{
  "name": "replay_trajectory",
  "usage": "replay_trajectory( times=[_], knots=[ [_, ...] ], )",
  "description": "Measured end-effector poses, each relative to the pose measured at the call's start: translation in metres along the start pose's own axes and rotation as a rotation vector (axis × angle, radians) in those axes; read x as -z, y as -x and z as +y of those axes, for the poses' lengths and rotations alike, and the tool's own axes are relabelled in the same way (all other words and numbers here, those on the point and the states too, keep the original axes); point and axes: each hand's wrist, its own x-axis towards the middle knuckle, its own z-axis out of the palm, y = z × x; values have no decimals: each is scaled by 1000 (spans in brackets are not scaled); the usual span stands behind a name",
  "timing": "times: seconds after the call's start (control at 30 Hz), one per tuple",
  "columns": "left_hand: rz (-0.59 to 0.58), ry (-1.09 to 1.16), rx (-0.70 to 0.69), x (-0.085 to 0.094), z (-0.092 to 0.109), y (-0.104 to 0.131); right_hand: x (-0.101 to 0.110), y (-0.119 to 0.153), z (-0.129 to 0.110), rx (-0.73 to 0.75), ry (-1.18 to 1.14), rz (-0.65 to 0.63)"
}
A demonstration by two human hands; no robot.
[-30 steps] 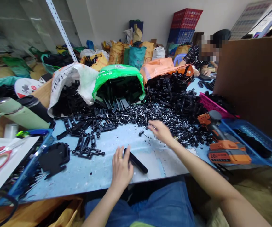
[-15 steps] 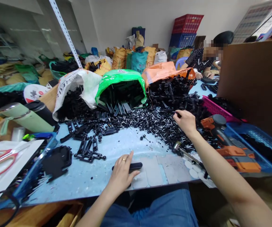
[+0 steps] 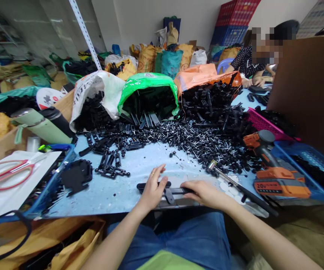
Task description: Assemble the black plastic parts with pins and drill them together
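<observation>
Left grip (image 3: 152, 189) | black bar (image 3: 141, 186) beneath | right grip (image 3: 202, 192) | dark strip (image 3: 178, 191) at fingertips

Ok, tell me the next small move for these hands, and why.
I'd probably have the right hand line its dark strip up with the black bar: the left hand lies across that bar, and the strip's free end is already close to the bar's right end, though I can't tell whether they touch.
</observation>
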Motion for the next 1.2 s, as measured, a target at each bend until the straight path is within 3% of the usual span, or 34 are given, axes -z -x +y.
replay_trajectory(
  times=[0.13, 0.23, 0.3, 0.47, 0.6, 0.77, 0.9, 1.2],
  knots=[
    [-349, -438, -111, 15, -7, -4, -14, -1, 9, -27, 221, -21],
    [-435, -578, -120, 17, -6, -6, -21, -1, 10, -76, 288, 76],
    [-447, -593, -128, 17, -4, -7, -21, 2, 9, -75, 307, 101],
    [-489, -574, -132, 19, -4, -8, -21, 7, 5, -62, 340, 25],
    [-488, -592, -144, 18, -5, -8, -31, -2, 0, -11, 407, 95],
    [-419, -618, -168, 12, -9, -7, -39, -9, -3, -47, 429, 203],
    [-392, -620, -190, 9, -13, -5, -42, -5, -1, 21, 419, 199],
    [-397, -638, -223, 8, -15, -2, -53, -1, -2, 0, 422, 254]
  ],
)
